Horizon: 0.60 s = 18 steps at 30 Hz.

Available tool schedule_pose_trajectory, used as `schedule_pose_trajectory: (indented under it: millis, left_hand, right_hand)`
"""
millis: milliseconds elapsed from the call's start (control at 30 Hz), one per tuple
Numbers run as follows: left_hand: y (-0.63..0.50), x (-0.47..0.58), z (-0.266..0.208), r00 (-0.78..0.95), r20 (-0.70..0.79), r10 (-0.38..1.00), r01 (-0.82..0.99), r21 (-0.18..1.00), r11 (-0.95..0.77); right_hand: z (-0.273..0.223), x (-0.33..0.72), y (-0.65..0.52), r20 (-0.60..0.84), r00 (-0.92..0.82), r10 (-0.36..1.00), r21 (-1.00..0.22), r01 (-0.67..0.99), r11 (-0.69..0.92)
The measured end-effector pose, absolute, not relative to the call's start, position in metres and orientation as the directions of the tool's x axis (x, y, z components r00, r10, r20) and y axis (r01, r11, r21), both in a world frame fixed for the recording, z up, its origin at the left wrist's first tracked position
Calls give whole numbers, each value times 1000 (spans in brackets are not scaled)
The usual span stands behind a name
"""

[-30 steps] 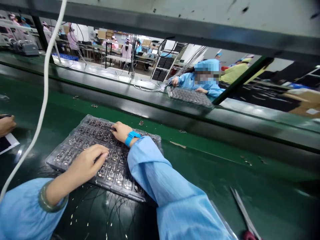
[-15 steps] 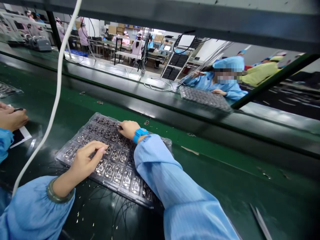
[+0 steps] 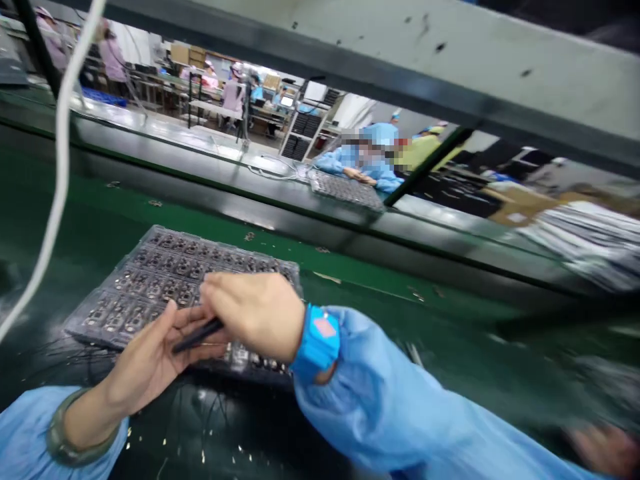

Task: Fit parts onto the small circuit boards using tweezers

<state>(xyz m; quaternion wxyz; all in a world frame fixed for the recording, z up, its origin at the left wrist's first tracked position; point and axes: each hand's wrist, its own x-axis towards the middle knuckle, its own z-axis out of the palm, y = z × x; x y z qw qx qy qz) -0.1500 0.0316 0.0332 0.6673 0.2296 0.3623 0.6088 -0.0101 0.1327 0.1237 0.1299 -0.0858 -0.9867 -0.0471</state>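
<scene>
White cable (image 3: 61, 160): hangs to the left of the left hand and well apart from it. Left sleeve (image 3: 27, 433): blue, gathered behind the left hand; a greenish bangle (image 3: 59, 430) sits around the wrist. Pale bits (image 3: 204, 458) lie scattered on the dark surface nearer the wearer than the left hand, with thin black wires (image 3: 215, 402) close by.

Left hand (image 3: 150, 360): open, palm showing, fingers extended toward the right hand, over the near part of the tray. Tray (image 3: 80, 332): clear, divided into compartments, lying beyond and beneath both hands and reaching out to the left of the left hand. Small circuit boards (image 3: 117, 313) fill the visible compartments; the rest are hidden by the hands.

Dark slim tool (image 3: 194, 336): held tilted between the 2 hands, its lower end over the left palm; contact with the palm cannot be told. Right hand (image 3: 257, 310): closed, gripping the tool's upper end, back of the hand uppermost. Beyond the hands, small metal parts (image 3: 249, 236) lie on the green worktop (image 3: 450, 320). Wrist strap (image 3: 316, 343): blue, around the right wrist, just beside the right sleeve (image 3: 390, 400).

Well beyond the right hand, a co-worker's hands (image 3: 360, 176) are together at another tray (image 3: 347, 198). Farther right: a cardboard box (image 3: 517, 203), then stacked white sheets (image 3: 590, 237), blurred.
</scene>
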Motion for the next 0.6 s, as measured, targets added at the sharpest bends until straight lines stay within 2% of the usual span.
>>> schedule_pose_trajectory:
  millis: [67, 133, 200, 267, 333, 400, 433, 500, 533, 600]
  left_hand:
    - [27, -139, 34, 5, -310, 951, -668, 706, 234]
    - [23, -131, 34, 58, -361, 931, -641, 701, 312]
    - [20, -123, 32, 118, -375, 920, -580, 726, 370]
    - [16, -117, 30, 169, -365, 916, -465, 790, 400]
    - [12, -109, 27, 221, -322, 920, -269, 887, 375]
    - [7, -99, 24, 290, -259, 921, -48, 957, 285]
    - [6, -93, 24, 325, -232, 917, 40, 972, 232]
    - [3, -81, 22, 378, -212, 901, 149, 975, 166]
    - [3, -77, 22, 387, -214, 897, 174, 972, 157]
    - [4, -71, 20, 353, -228, 907, 189, 967, 170]
  right_hand:
    - [106, 3, 109, 284, -951, 121, 140, 166, 976]
    - [89, 18, 94, 313, -936, 161, 112, 205, 972]
    - [82, 35, 85, 341, -901, 267, -39, 270, 962]
    - [83, 54, 78, 360, -819, 448, -274, 366, 890]
    - [87, 69, 70, 327, -663, 673, -515, 472, 715]
    - [87, 80, 61, 166, -514, 841, -730, 510, 456]
    - [83, 84, 57, 54, -476, 878, -810, 494, 317]
    - [71, 90, 49, -133, -453, 881, -907, 414, 76]
    - [63, 93, 46, -175, -435, 883, -932, 364, -6]
    - [48, 98, 41, -169, -344, 924, -959, 273, -74]
